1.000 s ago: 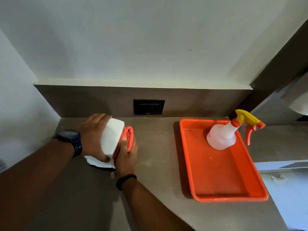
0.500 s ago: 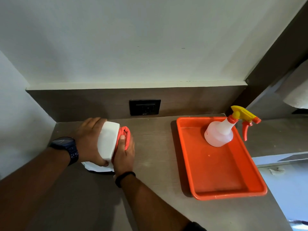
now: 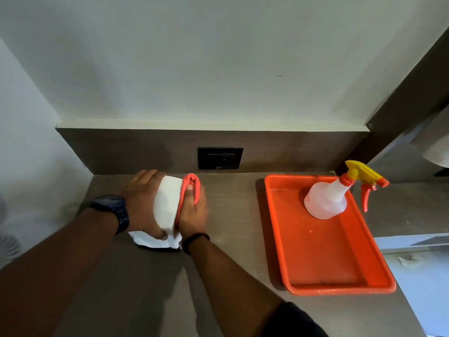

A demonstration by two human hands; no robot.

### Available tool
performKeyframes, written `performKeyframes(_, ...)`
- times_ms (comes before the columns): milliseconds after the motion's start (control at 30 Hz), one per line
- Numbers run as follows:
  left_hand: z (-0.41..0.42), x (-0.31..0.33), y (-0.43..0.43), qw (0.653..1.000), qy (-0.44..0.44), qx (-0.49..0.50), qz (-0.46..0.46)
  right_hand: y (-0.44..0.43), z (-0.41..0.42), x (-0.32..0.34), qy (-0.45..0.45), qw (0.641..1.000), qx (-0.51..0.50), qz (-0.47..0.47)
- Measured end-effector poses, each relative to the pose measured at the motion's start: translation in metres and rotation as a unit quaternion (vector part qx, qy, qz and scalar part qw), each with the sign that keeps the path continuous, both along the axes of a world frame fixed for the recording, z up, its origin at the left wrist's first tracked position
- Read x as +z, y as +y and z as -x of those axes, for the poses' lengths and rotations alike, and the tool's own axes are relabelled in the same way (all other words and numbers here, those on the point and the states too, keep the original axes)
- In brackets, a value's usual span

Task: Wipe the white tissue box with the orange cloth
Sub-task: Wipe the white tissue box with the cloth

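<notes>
The white tissue box (image 3: 166,205) stands on the grey counter near the back left corner, with a white tissue sticking out at its near bottom edge. My left hand (image 3: 139,201) grips the box's left side, thumb on the near corner. My right hand (image 3: 193,212) presses the bunched orange cloth (image 3: 192,184) flat against the box's right side. The cloth shows as a strip along the box's right edge and a fold above my fingers; the rest is hidden under my palm.
An orange tray (image 3: 340,283) lies on the counter (image 3: 230,227) to the right, holding a clear spray bottle (image 3: 326,200) with a yellow and orange trigger. A black wall socket (image 3: 220,158) sits in the brown backsplash. The counter ends at the right beyond the tray.
My right hand and the cloth have slid along the box's right side toward the far end. The left hand keeps its grip; the head view shifted slightly.
</notes>
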State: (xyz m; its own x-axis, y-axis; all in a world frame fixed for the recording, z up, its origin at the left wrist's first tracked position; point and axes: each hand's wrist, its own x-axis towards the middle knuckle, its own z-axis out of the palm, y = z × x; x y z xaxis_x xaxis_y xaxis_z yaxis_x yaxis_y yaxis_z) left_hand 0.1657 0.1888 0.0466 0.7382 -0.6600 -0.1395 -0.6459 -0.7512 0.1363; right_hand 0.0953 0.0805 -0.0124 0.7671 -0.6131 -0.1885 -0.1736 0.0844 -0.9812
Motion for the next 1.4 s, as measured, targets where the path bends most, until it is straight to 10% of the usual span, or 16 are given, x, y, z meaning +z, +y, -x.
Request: performKeyframes(1400,-0.014,-0.017,0.002,0.999,0.017,-0.019,-0.047,0.015,0.022,0.008,0.058,0.996,-0.039,-0.052)
